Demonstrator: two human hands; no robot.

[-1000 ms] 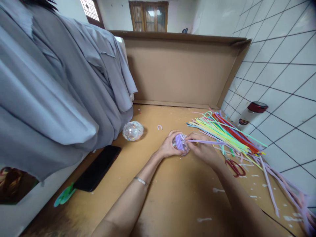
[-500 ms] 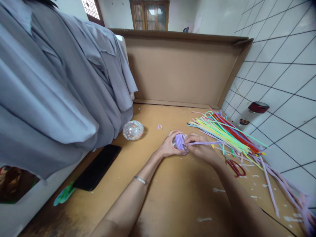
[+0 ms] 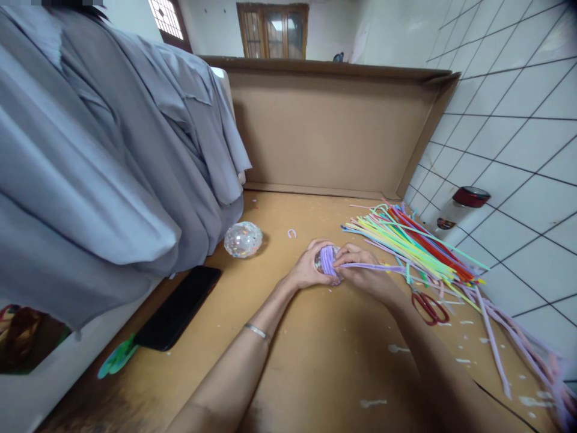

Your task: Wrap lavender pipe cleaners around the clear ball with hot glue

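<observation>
My left hand (image 3: 308,266) is wrapped round the left side of a small clear faceted container with purple pipe cleaner strips (image 3: 329,260) lying side by side across it. At its right side, the fingers of my right hand (image 3: 358,267) pinch a purple pipe cleaner (image 3: 374,266), whose free length runs to the right over the hand. A second clear faceted ball-shaped container (image 3: 243,239) stands to the left on the table. Between it and my left hand lies a small curved pink piece (image 3: 292,233).
Colourful pipe cleaners (image 3: 415,240) are heaped at the right, with red scissors (image 3: 430,308) in front. A jar with a red lid (image 3: 464,207) stands by the tiled wall. A black phone (image 3: 179,308) lies left, near grey cloth (image 3: 135,150). A cardboard panel (image 3: 324,129) stands behind.
The pinched purple pipe cleaner and its free length have shifted slightly lower at the right. My left hand keeps its hold on the container, almost unmoved.
</observation>
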